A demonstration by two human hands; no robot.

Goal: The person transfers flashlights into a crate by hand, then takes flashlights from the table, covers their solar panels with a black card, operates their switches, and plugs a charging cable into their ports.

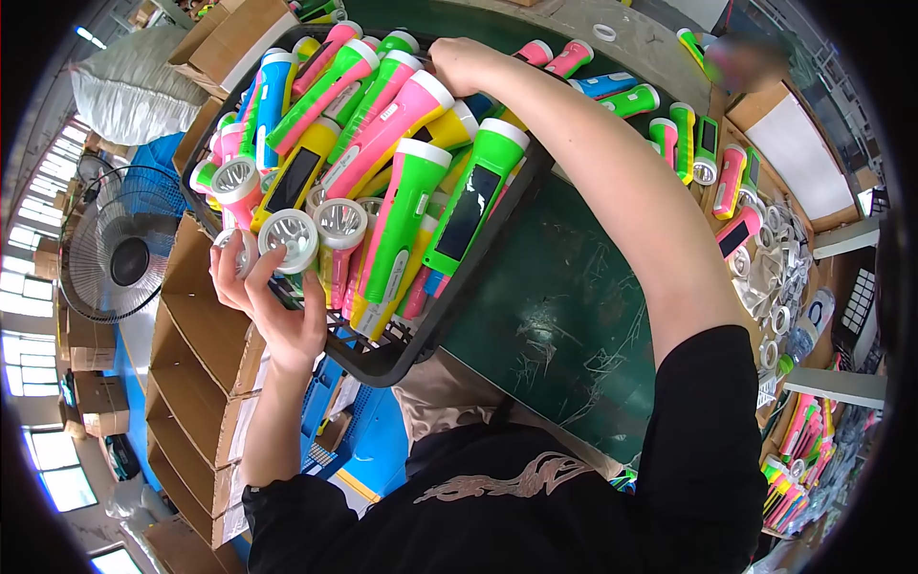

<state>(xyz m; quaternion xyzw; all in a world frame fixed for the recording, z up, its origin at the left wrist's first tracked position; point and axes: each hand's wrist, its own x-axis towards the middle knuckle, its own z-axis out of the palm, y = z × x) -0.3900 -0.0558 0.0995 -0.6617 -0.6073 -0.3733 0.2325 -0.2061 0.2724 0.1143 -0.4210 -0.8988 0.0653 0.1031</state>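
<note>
A black basket (387,368) is heaped with pink, green, yellow and blue flashlights. At its near left corner my left hand (277,301) has its fingers curled round the white-rimmed heads of flashlights, one of them a yellow flashlight (295,177) with a dark panel. My right hand (459,65) reaches across to the far side of the basket, beside the white cap of a pink flashlight (392,129); its fingertips are hidden, so its grip cannot be made out. A green flashlight (473,201) with a dark panel leans on the basket's right part.
The basket stands on a dark green table (574,316). A cardboard divider box (196,383) is at the left, near a fan (129,263). More flashlights and white rings (781,319) lie at the right. Another person (751,62) is at the far right.
</note>
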